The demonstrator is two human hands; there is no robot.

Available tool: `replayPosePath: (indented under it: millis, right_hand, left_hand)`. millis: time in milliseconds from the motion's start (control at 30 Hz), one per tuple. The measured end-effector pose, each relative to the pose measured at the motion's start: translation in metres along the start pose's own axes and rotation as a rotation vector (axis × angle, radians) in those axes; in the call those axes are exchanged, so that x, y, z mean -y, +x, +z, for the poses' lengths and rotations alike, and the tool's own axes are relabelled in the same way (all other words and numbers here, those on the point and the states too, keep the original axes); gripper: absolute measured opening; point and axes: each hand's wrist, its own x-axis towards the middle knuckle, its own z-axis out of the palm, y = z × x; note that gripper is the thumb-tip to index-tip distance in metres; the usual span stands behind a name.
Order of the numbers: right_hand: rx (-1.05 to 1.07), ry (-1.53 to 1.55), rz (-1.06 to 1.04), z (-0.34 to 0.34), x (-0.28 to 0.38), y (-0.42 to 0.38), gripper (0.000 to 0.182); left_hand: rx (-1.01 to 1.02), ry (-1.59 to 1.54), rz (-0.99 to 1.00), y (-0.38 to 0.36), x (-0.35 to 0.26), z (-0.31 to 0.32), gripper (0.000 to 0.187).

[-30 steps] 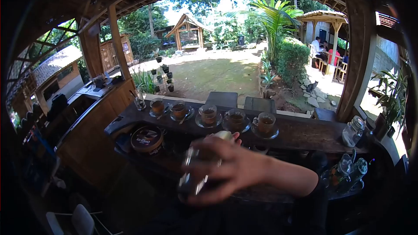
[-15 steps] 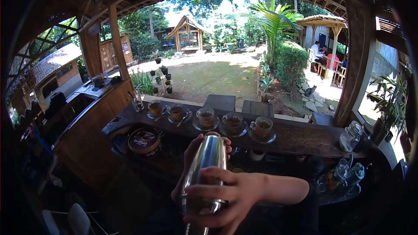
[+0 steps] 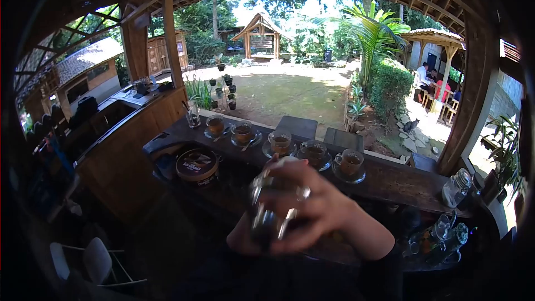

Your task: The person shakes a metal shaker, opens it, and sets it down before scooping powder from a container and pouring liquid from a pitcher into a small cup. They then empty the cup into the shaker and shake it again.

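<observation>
A shiny metal cocktail shaker (image 3: 261,220) is held in front of my chest, smeared by motion. My right hand (image 3: 312,203) is closed around it, with the fingers wrapped across its near side. Behind the shaker, my left hand (image 3: 243,233) grips its other side, and most of its fingers are hidden. Past the hands, glass cups of brown drink stand on saucers along the wooden counter (image 3: 390,187). The closest of these cups are a middle cup (image 3: 280,144), the one beside it (image 3: 313,153) and the rightmost cup (image 3: 350,163).
A round brown tub (image 3: 197,168) sits on a lower surface at left. A glass with sticks (image 3: 193,118) stands at the counter's left end, a lidded jar (image 3: 457,188) at its right. Glass pitchers (image 3: 443,228) are lower right. A white chair (image 3: 97,262) is lower left.
The shaker has swung from upright-leaning to foreshortened, and both hands moved with it. My right hand has risen and now covers most of it. The whole view has shifted slightly.
</observation>
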Motion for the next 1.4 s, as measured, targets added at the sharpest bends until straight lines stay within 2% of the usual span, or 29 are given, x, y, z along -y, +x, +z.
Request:
replayPosePath:
  millis: [67,167,233,267,300,333,400,433,467,533,600,667,733,767,800,833,867,900,933,1000,1067,1100,1133,1167,1200,1267,1333,1400]
  right_hand:
    - [-0.228,0.004,0.459,0.015,-0.027,-0.03,0.048]
    - [-0.214,-0.086,0.402,0.022,-0.012,-0.024,0.055]
    - [0.051,-0.188,0.009,0.017,0.02,0.007,0.056]
    - [0.12,-0.162,-0.104,0.019,0.037,0.014,0.059]
    - [0.111,-0.05,-0.1,0.025,0.049,0.012,0.067]
    - [0.105,-0.054,-0.081,0.024,0.046,0.01,0.067]
    - [0.002,-0.064,-0.049,0.022,0.022,0.006,0.066]
    - [0.024,-0.076,0.038,0.021,0.002,-0.005,0.061]
    - [-0.048,0.033,0.197,0.027,-0.017,-0.02,0.058]
    - [-0.248,0.002,0.436,0.027,-0.032,-0.028,0.065]
    - [-0.244,0.063,0.253,0.019,-0.015,-0.013,0.067]
    - [-0.084,-0.013,0.033,0.01,0.019,0.011,0.049]
    - [0.001,0.009,-0.11,0.014,0.042,0.014,0.046]
    - [-0.055,0.016,-0.097,0.015,0.034,0.013,0.047]
    - [-0.111,0.025,-0.082,0.015,0.018,0.01,0.047]
    - [-0.114,-0.04,-0.031,0.013,-0.006,0.003,0.052]
    - [-0.163,0.017,0.122,0.025,-0.028,-0.019,0.065]
    - [-0.216,-0.017,0.428,0.021,-0.035,-0.028,0.071]
    - [-0.291,-0.02,0.54,0.022,-0.038,-0.029,0.076]
    - [-0.241,0.063,0.365,0.018,-0.022,-0.021,0.07]
    - [-0.115,-0.04,-0.006,0.02,0.009,0.006,0.053]
    - [-0.046,-0.04,-0.071,0.021,0.031,0.013,0.051]
    - [-0.004,-0.032,-0.027,0.022,0.049,0.013,0.05]
    - [-0.077,-0.039,-0.103,0.026,0.041,0.013,0.052]
    - [-0.152,-0.046,-0.177,0.031,0.027,0.011,0.053]
    - [-0.099,0.026,0.069,0.028,-0.006,-0.009,0.064]
    - [-0.29,0.013,0.542,0.034,-0.028,-0.028,0.073]
    - [-0.308,0.026,0.511,0.033,-0.015,-0.025,0.074]
  left_hand:
    - [-0.251,0.102,0.306,0.012,0.015,-0.018,0.022]
    - [-0.181,0.179,0.34,0.008,0.021,0.009,0.029]
    - [-0.227,-0.088,-0.005,-0.012,0.013,0.036,0.053]
    - [0.016,-0.295,-0.223,-0.017,0.005,0.046,0.063]
    - [0.067,-0.174,-0.077,-0.017,0.008,0.036,0.067]
    - [0.114,-0.048,0.065,-0.016,0.01,0.031,0.071]
    - [-0.173,-0.46,-0.171,-0.013,-0.001,0.033,0.073]
    - [-0.191,-0.469,-0.174,-0.013,-0.001,0.033,0.073]
    - [-0.173,-0.441,-0.162,-0.013,-0.002,0.034,0.073]
    - [-0.128,-0.377,-0.144,-0.013,-0.002,0.034,0.072]
    - [-0.044,-0.291,-0.141,-0.014,-0.001,0.033,0.071]
    - [0.021,-0.226,-0.111,-0.015,0.0,0.033,0.07]
    - [0.066,-0.151,-0.085,-0.017,0.002,0.035,0.07]
    - [0.089,-0.111,-0.074,-0.018,0.004,0.037,0.069]
    - [-0.234,-0.374,0.006,-0.016,0.01,0.062,0.066]
    - [-0.249,-0.374,0.008,-0.01,0.007,0.034,0.066]
    - [-0.143,-0.126,0.109,-0.003,0.001,-0.017,0.062]
    - [-0.032,0.124,0.203,-0.003,-0.002,-0.044,0.059]
    - [-0.037,0.126,0.195,-0.007,-0.001,-0.037,0.059]
    - [0.049,0.071,0.143,-0.005,-0.002,-0.01,0.058]
    - [0.123,0.002,0.107,-0.011,0.003,0.021,0.057]
    - [0.148,-0.034,0.091,-0.017,0.006,0.032,0.056]
    - [0.171,-0.068,0.075,-0.022,0.007,0.035,0.056]
    - [0.205,-0.051,0.055,-0.02,0.003,0.03,0.052]
    - [-0.051,-0.223,0.056,-0.025,0.002,0.047,0.05]
    - [-0.134,-0.219,0.14,-0.02,0.006,0.028,0.044]
    - [-0.271,-0.2,0.295,-0.012,0.011,0.011,0.033]
    - [-0.189,-0.182,0.227,-0.009,0.006,0.018,0.035]
